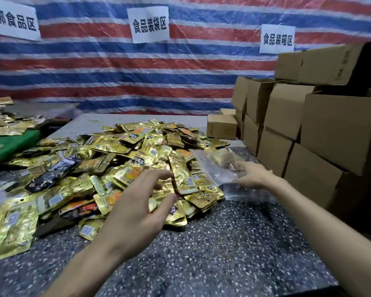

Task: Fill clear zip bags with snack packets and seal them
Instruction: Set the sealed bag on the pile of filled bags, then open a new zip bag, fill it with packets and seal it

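Filling step: my left hand point(137, 202) hovers wide, empty, over the heaped gold snack packets point(120, 159), right hand point(253, 174) on the clear zip bag point(216, 168) near the right edge of the table point(223, 243), grip unclear; next, scoop packets.

I am wearing the only camera on my head. It is looking forward and down, close over my left hand point(135, 211) and my right hand point(252, 175) above the speckled table point(223, 249). It is seeing wide, all the way up to the striped sheet point(116, 71) hanging behind.
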`<state>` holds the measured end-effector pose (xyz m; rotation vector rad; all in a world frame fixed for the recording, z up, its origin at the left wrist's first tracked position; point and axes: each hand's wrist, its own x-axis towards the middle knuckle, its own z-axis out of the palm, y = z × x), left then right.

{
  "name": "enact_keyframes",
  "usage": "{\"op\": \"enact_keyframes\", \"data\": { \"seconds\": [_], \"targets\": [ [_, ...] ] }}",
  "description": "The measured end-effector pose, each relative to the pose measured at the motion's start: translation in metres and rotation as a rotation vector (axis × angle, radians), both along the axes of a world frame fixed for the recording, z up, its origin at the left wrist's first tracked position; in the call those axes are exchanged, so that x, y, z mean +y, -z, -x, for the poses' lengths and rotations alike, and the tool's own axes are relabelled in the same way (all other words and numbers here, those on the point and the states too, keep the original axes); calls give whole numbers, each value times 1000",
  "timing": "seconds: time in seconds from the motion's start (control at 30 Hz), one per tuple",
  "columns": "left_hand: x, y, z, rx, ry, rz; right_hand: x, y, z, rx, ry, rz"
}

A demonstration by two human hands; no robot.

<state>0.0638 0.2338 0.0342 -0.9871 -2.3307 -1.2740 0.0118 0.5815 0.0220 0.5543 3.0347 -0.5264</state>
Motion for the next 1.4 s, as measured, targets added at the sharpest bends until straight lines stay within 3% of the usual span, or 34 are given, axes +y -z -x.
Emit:
{"op": "enact_keyframes", "data": {
  "seconds": [0.1, 0.2, 0.3, 0.43, 0.57, 0.73, 0.87, 1.13, 1.4],
  "targets": [
    [-8, 5, 6, -17, -36, 7, -38, -2, -15, 282, -2, -84],
    [-17, 11, 9, -56, -79, -10, -92, -1, -31, 520, -193, 76],
    [-36, 20, 12, -78, -144, -14, -149, 10, -50, 605, -386, 210],
    [-85, 34, 19, -99, -314, 44, -208, 36, -67, 575, -549, 385],
    [-158, 44, 35, -87, -651, 135, -235, 64, -68, 498, -575, 511],
    [-244, 54, 54, -67, -1159, 506, -239, 84, -63, 492, -503, 651],
    [-273, 58, 58, -246, -1244, 658, -232, 89, -58, 470, -439, 739],
    [-277, 43, 57, 9, -1349, 382, -229, 93, -57, 463, -428, 818],
    [-264, 0, 35, 136, -1276, 144, -228, 89, -59, 504, -412, 885]
  ]
}}
